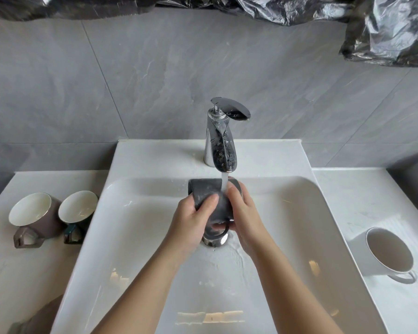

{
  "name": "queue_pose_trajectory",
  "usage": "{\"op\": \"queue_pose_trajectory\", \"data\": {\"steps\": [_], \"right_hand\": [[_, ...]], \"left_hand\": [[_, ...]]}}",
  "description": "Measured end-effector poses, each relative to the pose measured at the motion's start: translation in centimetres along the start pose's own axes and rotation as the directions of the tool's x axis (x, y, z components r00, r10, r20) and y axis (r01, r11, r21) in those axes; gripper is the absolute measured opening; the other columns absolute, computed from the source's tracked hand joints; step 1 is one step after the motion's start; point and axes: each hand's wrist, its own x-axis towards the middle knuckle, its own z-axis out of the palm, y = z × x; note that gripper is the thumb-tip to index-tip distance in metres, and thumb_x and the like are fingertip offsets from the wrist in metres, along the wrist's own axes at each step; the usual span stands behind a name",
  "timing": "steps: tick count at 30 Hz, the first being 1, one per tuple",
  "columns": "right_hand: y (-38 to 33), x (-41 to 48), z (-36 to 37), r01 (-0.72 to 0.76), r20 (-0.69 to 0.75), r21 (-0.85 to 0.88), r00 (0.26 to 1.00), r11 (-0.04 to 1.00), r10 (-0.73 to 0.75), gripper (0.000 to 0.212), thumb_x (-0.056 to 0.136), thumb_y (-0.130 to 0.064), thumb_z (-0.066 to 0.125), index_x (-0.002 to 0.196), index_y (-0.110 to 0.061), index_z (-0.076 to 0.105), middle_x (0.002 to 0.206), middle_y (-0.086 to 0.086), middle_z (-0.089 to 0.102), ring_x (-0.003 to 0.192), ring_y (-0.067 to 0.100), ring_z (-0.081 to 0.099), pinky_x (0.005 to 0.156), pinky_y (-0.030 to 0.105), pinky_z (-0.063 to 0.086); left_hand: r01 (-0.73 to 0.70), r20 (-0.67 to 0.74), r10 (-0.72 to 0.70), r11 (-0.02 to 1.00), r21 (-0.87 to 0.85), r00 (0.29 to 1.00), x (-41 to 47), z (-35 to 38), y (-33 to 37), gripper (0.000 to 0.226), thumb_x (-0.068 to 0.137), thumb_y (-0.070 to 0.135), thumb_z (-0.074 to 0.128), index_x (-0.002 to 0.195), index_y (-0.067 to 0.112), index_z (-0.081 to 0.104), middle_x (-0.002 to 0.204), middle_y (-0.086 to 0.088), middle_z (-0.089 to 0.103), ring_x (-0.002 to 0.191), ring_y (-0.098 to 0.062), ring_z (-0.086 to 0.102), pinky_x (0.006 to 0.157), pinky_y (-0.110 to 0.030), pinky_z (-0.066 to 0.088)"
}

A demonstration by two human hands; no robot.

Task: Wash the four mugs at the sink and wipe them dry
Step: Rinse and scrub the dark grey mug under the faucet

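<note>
Our left hand [193, 214] and right hand [247, 220] both grip the grey mug [201, 189] under the tap [221, 143]; we should turn it so water reaches inside.

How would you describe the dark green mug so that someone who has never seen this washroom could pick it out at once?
Find the white sink and look at the counter left of it, where two mugs stand side by side. The dark green mug is the one nearer the basin; its neighbour, farther out, is a brown mug.
</note>
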Motion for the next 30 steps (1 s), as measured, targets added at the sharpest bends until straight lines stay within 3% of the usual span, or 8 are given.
{"op": "queue_pose_trajectory", "data": {"steps": [4,8,12,16,19,22,25,30], "right_hand": [[0.5,-0.3,-0.5,0.056,0.016,-0.026,0.998,0.998,-0.055,0.038,0.088,-0.034,0.061,0.125,-0.022,0.057,0.11,0.005,0.072,0.1,0.018,0.07,0.085,0.039,0.059],[0.2,0.1,-0.7,-0.052,-0.006,0.036,0.999,0.998,0.052,0.033,0.095,-0.04,0.058,0.12,-0.018,0.06,0.112,0.009,0.07,0.099,0.026,0.071,0.081,0.049,0.06],[0.8,-0.2,-0.8,0.034,0.017,-0.139,0.999,0.99,-0.032,0.044,0.094,-0.048,0.049,0.135,-0.03,0.052,0.13,0.004,0.063,0.117,0.019,0.064,0.092,0.04,0.056],[0.9,-1.1,-1.0,0.227,0.094,-0.299,0.973,0.927,-0.209,0.051,0.086,-0.041,0.054,0.133,-0.05,0.038,0.137,-0.018,0.047,0.125,-0.016,0.042,0.1,0.006,0.034],[1.1,-1.2,-1.1,0.326,0.131,-0.327,0.945,0.887,-0.299,0.062,0.078,-0.045,0.063,0.137,-0.038,0.046,0.134,-0.009,0.053,0.125,-0.002,0.051,0.1,0.014,0.041],[1.1,-1.0,-0.2,0.253,0.02,-0.232,0.966,0.939,-0.256,0.059,0.075,-0.05,0.061,0.131,-0.032,0.056,0.123,-0.002,0.066,0.115,0.01,0.063,0.098,0.028,0.05],[0.6,-0.5,0.7,0.022,-0.11,-0.094,0.993,0.995,-0.032,0.043,0.088,-0.053,0.053,0.116,-0.024,0.067,0.11,0.006,0.073,0.104,0.02,0.07,0.09,0.043,0.058],[0.6,-0.2,-0.4,-0.146,-0.074,0.016,0.986,0.989,0.147,0.04,0.103,-0.042,0.038,0.115,-0.018,0.067,0.111,0.01,0.073,0.098,0.023,0.072,0.079,0.046,0.061]], "left_hand": [[0.196,0.004,-0.204,0.938,-0.287,0.979,0.6,0.1,1.3,0.022,0.099,0.019,0.05,0.099,0.009,0.07,0.096,-0.013,0.075,0.089,-0.023,0.071,0.081,-0.038,0.056],[0.174,0.045,-0.17,0.978,-0.118,0.984,0.4,0.2,0.4,0.026,0.094,0.034,0.053,0.098,0.017,0.073,0.099,-0.006,0.075,0.098,-0.021,0.07,0.089,-0.039,0.053],[0.223,-0.02,-0.24,0.928,-0.297,0.971,0.6,0.5,0.8,0.032,0.099,0.022,0.046,0.095,0.01,0.075,0.099,-0.016,0.074,0.092,-0.032,0.07,0.09,-0.049,0.054],[0.316,-0.05,-0.417,0.757,-0.571,0.908,0.8,-0.1,0.8,0.034,0.096,0.024,0.045,0.104,0.002,0.07,0.105,-0.024,0.07,0.093,-0.039,0.068,0.085,-0.051,0.055],[0.335,-0.044,-0.483,0.666,-0.666,0.874,0.4,-0.4,0.4,0.035,0.093,0.027,0.049,0.109,0.001,0.066,0.109,-0.026,0.066,0.093,-0.038,0.066,0.087,-0.05,0.054],[0.296,-0.105,-0.431,0.757,-0.582,0.896,0.2,-0.1,0.3,0.039,0.092,0.033,0.052,0.113,0.003,0.066,0.111,-0.021,0.067,0.098,-0.035,0.065,0.099,-0.052,0.046],[0.235,-0.093,-0.297,0.88,-0.413,0.95,0.0,0.7,0.6,0.044,0.1,0.04,0.041,0.087,0.015,0.075,0.093,-0.01,0.074,0.083,-0.023,0.07,0.083,-0.039,0.053],[0.056,-0.05,-0.059,0.997,-0.05,0.997,-0.2,1.3,-0.2,0.03,0.092,0.035,0.046,0.097,0.019,0.071,0.097,-0.002,0.075,0.095,-0.018,0.069,0.088,-0.038,0.054]]}}
